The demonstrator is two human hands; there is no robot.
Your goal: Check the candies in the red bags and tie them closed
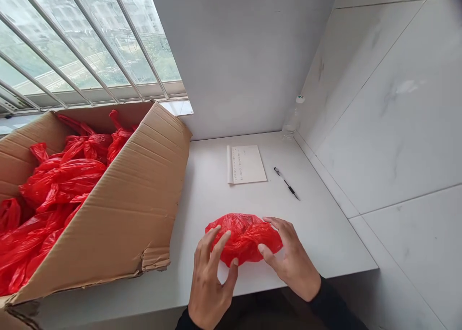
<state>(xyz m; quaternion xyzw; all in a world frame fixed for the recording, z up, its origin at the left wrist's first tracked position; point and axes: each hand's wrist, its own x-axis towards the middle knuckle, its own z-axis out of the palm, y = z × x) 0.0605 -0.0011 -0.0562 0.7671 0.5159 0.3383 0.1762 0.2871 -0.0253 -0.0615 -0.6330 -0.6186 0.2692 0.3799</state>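
A crumpled red plastic bag (240, 236) lies on the white tabletop (202, 185) close to its front edge. What the bag holds, if anything, is hidden. My left hand (212, 272) is at the bag's near left side, thumb and fingers spread apart. On the right side, my right hand (288, 257) curves over the bag's edge with its thumb and fingers apart. Both hands hover at or lightly touch the plastic; I cannot tell which. Neither has closed on it.
At the left stands a large cardboard box (144, 195) with several knotted red bags (72, 176) inside. Beyond my hands lie a notepad (249, 164) and a black pen (287, 183). A clear plastic bottle (291, 120) stands in the back corner by the tiled wall (390, 127).
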